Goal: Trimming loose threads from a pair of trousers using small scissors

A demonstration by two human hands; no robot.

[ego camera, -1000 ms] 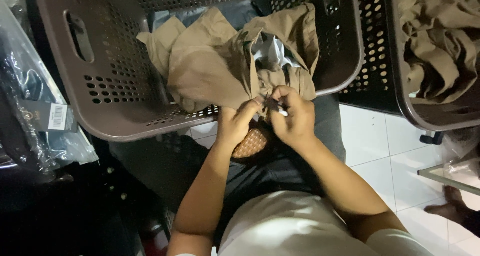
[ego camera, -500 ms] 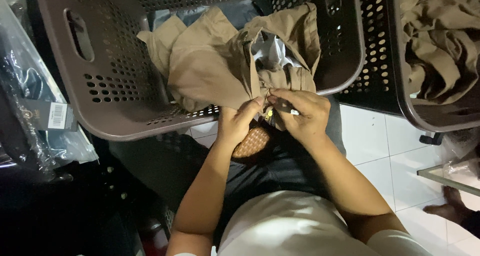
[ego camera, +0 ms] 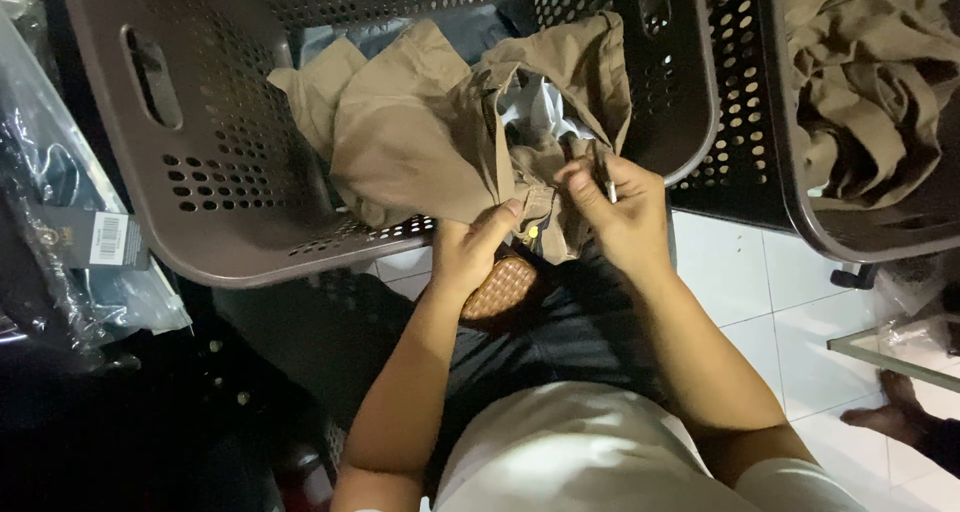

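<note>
Here the left hand (ego camera: 470, 257) pinches the hem of a crumpled khaki cloth garment (ego camera: 430, 142) draped over the near rim of the grey perforated plastic basket (ego camera: 200, 202), while, at its 3 o'clock, the right hand (ego camera: 625, 212) grips a small dark slim tool (ego camera: 603, 172) against the same fabric.
</note>
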